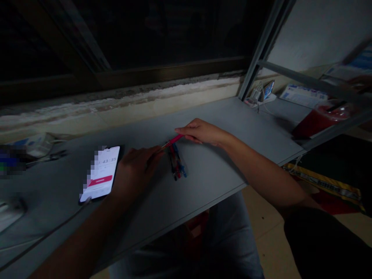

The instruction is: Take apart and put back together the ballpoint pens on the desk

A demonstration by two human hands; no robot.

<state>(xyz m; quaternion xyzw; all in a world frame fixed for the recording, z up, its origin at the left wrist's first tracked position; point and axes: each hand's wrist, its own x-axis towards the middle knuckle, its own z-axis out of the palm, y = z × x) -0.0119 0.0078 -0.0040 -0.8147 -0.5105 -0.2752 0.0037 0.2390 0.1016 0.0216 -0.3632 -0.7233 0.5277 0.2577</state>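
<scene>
A slim pink pen [173,140] spans the gap between my two hands, above the grey table. My right hand [200,131] pinches its pink end between thumb and fingers. The thinner, paler end runs into the closed fingers of my left hand [138,166], which is dark and partly in shadow. Whether the pen is in one piece or two I cannot tell. Just below it, several pens [177,162] with dark, red and blue parts lie side by side on the tabletop.
A lit phone [100,174] with a cable plugged in lies left of my left hand. Farther left are a white box [39,145] and wires. At the right stand a metal frame [252,73], a red container [318,118] and a power strip [263,100]. The table edge faces my lap.
</scene>
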